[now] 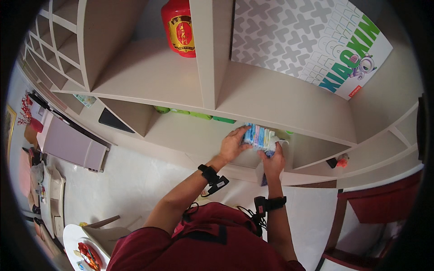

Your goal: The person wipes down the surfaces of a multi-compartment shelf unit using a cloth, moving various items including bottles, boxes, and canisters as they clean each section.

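Note:
A bundle of small flat packets (257, 137), blue, pink and pale in colour, stands in a row at the front of a lower shelf compartment. My left hand (233, 145) grips its left end, thumb below and fingers on top. At the other end my right hand (273, 161) is closed on it, with crumpled whitish wrapping (281, 140) by the fingers. The exact kind of packet is too small to tell. Several green items (201, 115) lie further back in the same compartment, to the left of my hands.
The beige shelf unit (167, 131) spans the view. Above stand a red jar (181, 29) and a large patterned box (289, 43). A dark flat object (115, 120) lies left; a dark red wooden piece of furniture (379, 203) stands right. A round white table (72, 235) is behind at lower left.

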{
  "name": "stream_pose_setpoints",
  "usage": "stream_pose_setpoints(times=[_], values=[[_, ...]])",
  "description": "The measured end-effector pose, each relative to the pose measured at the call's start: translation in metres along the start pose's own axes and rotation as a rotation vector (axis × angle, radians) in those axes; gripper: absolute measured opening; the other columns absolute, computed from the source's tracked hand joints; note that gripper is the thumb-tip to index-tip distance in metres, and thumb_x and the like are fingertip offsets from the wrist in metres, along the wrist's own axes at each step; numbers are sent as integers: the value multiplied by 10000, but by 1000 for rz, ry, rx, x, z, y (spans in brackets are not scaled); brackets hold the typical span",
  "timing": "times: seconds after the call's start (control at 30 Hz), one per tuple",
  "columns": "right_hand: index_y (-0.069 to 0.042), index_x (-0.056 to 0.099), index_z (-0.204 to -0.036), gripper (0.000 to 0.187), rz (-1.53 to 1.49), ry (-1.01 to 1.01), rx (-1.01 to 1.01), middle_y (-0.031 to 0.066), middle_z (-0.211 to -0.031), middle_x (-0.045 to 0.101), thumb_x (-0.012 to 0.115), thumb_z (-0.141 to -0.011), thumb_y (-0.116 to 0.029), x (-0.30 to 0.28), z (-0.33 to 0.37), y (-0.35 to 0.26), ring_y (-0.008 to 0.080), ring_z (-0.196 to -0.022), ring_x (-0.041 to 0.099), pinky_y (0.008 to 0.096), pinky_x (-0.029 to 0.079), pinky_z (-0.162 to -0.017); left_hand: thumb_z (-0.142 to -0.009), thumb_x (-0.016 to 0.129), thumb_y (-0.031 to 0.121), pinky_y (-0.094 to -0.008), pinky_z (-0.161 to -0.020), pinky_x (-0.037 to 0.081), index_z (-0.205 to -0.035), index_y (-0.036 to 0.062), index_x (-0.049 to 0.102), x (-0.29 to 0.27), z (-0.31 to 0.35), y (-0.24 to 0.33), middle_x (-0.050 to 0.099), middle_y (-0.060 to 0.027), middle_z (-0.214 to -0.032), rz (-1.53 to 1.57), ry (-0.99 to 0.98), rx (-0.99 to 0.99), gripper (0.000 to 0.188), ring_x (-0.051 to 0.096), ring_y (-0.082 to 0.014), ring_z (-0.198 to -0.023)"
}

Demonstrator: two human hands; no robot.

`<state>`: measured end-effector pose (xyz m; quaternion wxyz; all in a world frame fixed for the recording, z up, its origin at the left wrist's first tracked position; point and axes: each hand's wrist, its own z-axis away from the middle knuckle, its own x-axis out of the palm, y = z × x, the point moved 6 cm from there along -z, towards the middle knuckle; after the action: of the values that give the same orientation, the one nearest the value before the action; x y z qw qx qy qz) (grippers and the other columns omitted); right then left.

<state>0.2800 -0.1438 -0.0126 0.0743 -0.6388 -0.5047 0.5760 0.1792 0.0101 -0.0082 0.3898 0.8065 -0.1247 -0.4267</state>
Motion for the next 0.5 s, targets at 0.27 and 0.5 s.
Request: stream_pose_setpoints(times=[0.27, 0.5], values=[[9, 469, -1160, 668, -5, -40, 18, 189, -1001, 586, 759, -604, -221, 2, -3, -1, 339, -909, 568, 383, 449, -777, -640, 741, 201, -365, -835, 446, -1261, 107, 377, -6, 13, -6, 542, -161, -1114, 168, 116, -126, 726, 526, -318, -1010], [26, 535, -1061, 428, -214, -1, 64, 153, -930, 611, 696, -690, -113, 22, -3, 23, 260, -837, 582, 341, 451, -748, -668, 691, 83, -432, -754, 450, -1231, 73, 359, 7, 9, 0, 577, -170, -1005, 87, -58, -201, 654, 549, -339, -884]])
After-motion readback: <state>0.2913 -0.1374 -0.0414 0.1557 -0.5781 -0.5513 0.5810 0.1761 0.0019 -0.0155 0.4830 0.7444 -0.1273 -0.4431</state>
